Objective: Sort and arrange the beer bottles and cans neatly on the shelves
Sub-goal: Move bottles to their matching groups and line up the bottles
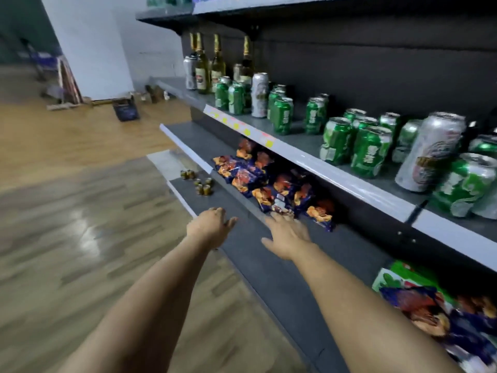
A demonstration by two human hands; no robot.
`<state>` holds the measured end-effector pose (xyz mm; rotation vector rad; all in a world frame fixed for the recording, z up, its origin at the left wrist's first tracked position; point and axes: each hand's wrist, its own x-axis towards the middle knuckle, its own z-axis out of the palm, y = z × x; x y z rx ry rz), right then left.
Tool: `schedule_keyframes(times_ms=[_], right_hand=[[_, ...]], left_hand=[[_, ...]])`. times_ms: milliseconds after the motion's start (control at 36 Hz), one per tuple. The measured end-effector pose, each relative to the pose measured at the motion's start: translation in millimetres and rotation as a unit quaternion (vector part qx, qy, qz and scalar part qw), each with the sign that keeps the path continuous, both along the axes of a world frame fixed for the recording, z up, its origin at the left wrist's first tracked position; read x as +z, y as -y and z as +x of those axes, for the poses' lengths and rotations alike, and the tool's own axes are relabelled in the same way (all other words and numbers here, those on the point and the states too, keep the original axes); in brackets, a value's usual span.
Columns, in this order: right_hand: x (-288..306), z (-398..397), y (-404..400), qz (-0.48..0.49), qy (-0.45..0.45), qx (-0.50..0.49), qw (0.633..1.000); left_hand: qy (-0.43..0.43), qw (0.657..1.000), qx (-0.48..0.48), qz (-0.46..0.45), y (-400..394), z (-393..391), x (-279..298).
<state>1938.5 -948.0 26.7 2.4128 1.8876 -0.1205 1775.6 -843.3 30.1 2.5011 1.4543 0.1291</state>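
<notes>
Left hand [212, 220], right hand [289, 232] empty, fingers loosely spread over lower shelf [269, 265] front edge; green cans [369, 152] unsorted above, likely next.

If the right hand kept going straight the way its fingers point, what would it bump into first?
Most likely the snack bags on the lower shelf: the right hand points right at them, fingers almost touching.

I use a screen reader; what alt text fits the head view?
Two empty hands, left hand and right hand, reach open over a grey lower shelf near snack bags. Above, green cans, silver cans and beer bottles stand unsorted.
</notes>
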Motion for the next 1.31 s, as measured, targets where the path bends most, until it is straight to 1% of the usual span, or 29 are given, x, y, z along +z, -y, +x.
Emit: schedule_keyframes(times_ms=[139,278,417,556,778,917,1056,1167,1306], right_hand=[[-2.7,-53.1,-85.9,-0.015,-0.011,0.023,1.000],[-5.2,-98.8,-164.5,-0.025,-0.021,0.038,0.999],[-11.7,-130.6,-232.1,-0.034,-0.028,0.058,0.997],[-16.9,-143.7,-305.4,-0.043,-0.028,0.069,0.996],[-13.8,-125.6,-439.0,-0.022,-0.016,0.067,0.997],[-1.0,-103.5,-524.0,-0.011,-0.023,0.047,0.999],[9.5,-87.9,-596.8,-0.004,-0.030,0.023,0.999],[13.0,-78.5,-652.2,-0.005,-0.002,0.023,1.000],[22.8,-64.8,-721.9,0.010,0.019,-0.003,1.000]], left_hand=[[-0.001,1.000,0.025,-0.003,-70.4,-66.4,-12.8],[-0.006,1.000,0.029,-0.005,-135.3,-119.4,-24.6],[-0.021,0.999,0.038,-0.021,-194.6,-147.9,-34.6],[-0.024,0.998,0.047,-0.019,-264.6,-164.0,-41.3],[-0.029,0.998,0.051,0.002,-396.0,-149.9,-31.7],[-0.040,0.999,0.032,0.007,-479.9,-125.8,-11.5],[-0.046,0.999,0.013,0.010,-555.2,-112.1,-2.9],[-0.038,0.999,0.005,0.005,-614.0,-108.0,-4.1],[-0.031,0.999,-0.015,0.007,-693.7,-95.1,-2.0]])
